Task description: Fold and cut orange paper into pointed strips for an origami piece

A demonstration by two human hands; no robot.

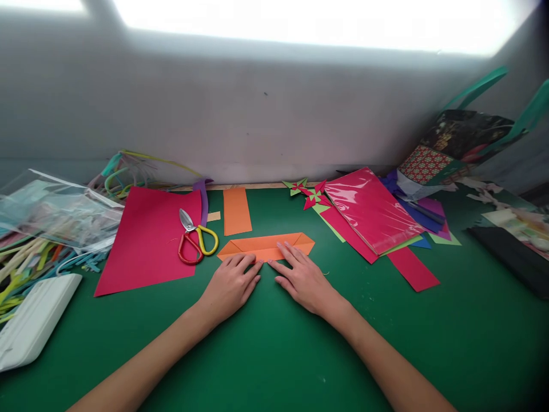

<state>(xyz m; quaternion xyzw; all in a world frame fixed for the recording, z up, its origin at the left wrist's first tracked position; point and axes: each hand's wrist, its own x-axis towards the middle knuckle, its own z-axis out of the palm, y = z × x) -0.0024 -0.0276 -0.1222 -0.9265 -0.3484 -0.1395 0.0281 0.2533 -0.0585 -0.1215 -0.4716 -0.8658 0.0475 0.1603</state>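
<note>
An orange folded paper strip [266, 244] with pointed ends lies on the green table in front of me. My left hand [232, 284] rests with spread fingers on its near edge, left of the middle. Just to the right, my right hand [301, 278] lies palm down, its fingers apart and their tips on the paper. Neither hand grips anything. Beyond the strip is a flat orange paper rectangle [237, 211]. Scissors with a red and a yellow handle [198, 237] lie at the left, partly on a red sheet [150, 240].
Plastic bags and colourful strips [55, 217] lie at the left, with a white device [38, 320] nearer. Back right are star-shaped paper pieces [315, 195], a wrapped red paper pack [373, 209], a red strip [414, 269], a dark pouch [508, 257] and a patterned bag [467, 134].
</note>
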